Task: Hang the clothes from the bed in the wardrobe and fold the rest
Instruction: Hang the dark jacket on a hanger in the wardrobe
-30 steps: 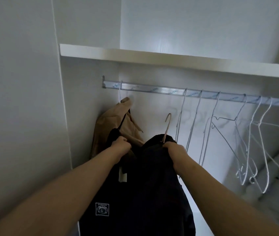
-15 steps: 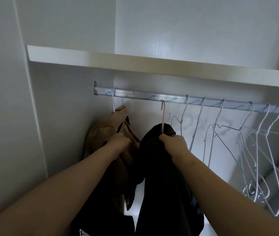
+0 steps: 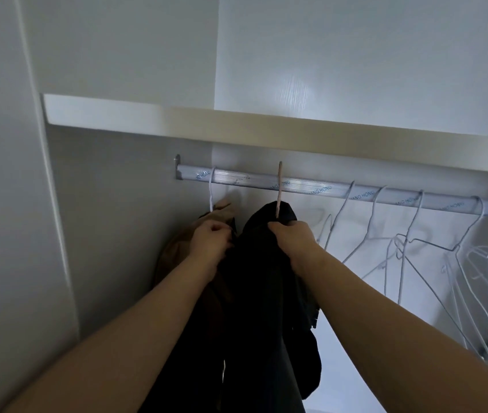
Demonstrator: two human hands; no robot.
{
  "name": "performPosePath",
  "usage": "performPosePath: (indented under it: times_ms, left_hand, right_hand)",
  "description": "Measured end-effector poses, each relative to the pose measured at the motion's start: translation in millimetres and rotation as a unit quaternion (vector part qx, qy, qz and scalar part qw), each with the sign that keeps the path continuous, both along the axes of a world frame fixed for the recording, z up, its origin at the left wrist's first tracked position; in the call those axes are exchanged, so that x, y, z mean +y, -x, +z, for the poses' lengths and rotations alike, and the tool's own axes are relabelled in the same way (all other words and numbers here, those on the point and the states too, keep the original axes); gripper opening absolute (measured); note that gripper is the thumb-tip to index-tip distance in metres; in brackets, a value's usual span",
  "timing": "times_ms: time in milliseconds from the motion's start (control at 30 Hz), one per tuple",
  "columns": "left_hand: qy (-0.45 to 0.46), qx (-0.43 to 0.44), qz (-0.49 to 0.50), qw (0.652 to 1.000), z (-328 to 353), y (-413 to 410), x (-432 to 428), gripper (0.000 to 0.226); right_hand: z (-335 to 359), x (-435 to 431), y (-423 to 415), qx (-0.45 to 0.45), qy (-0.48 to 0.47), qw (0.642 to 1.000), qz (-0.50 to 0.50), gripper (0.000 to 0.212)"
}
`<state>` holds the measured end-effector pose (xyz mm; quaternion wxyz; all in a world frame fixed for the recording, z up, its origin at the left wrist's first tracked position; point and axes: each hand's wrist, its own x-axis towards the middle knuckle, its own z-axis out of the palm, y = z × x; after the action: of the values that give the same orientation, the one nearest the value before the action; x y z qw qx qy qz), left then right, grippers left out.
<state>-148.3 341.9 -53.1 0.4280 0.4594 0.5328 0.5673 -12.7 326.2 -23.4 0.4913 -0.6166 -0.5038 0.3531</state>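
Cloth (image 3: 254,293), black and limp, bunches in right hand (image 3: 293,236) under ribbed rail (image 3: 305,186).

Bare rail (image 3: 311,186) between black garment (image 3: 260,278) and wire hangers (image 3: 399,244); tan garment (image 3: 174,257) crowds the left wall (image 3: 102,219).

We see a black fabric garment (image 3: 254,278) hanging long and bunched on a thin pinkish hanger (image 3: 279,192), its hook over the silver metal wardrobe rail (image 3: 311,187). Just left, a tan garment (image 3: 177,251) hangs from a white wire hanger (image 3: 211,192).
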Motion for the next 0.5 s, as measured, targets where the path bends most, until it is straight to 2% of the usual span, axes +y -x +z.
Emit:
performPosePath:
  times_ms: [100, 200, 400, 500]
  left_hand:
    - [0.005, -0.018, 0.005, 1.0, -3.5, 0.2, -7.5, 0.019]
    - [0.005, -0.015, 0.009, 1.0, -9.2, 1.0, -16.0, 0.018]
    - [0.006, 0.004, 0.005, 1.0, -19.8, 3.1, -38.5, 0.02]
    - [-0.004, 0.025, -0.006, 1.0, -21.2, 2.6, -49.5, 0.018]
  right_hand:
    - [-15.8, 5.2, 8.3, -0.025, 0.014, 0.999, 0.03, 0.03]
    - [-23.8, 7.1, 15.3, 0.016, 0.019, 0.999, 0.04, 0.023]
    - [-39.3, -0.5, 16.8, 0.03, 0.01, 0.999, 0.01, 0.031]
    - [-44.7, -7.6, 14.6, 0.018, -0.018, 1.0, -0.009, 0.022]
